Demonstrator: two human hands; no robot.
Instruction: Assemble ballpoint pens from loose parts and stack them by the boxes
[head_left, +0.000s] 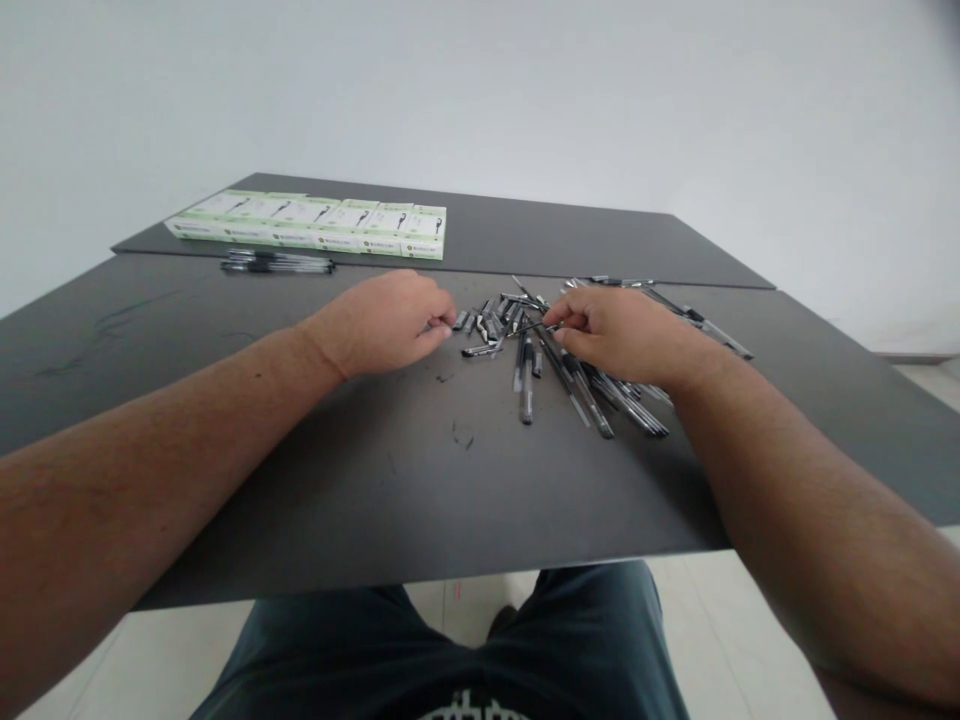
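Note:
Just left of a heap of short pen caps [491, 325], my left hand [397, 320] is closed, thumb and fingertips together. Anything between those fingertips is too small or hidden to make out. My right hand [611, 330] is over the loose pen parts, thumb and forefinger pinched on a thin dark pen part [529, 328] that points left toward the caps. Beneath and in front of this hand, clear pen barrels [592, 395] with black grips lie fanned out on the dark table [390, 480]. The hand hides part of that heap.
A row of white and green pen boxes [315, 225] stands at the back left. In front of the boxes lies a small bundle of pens [274, 263]. More pen parts [697, 320] lie beyond my right hand. A seam crosses the table, and its front edge is near my legs.

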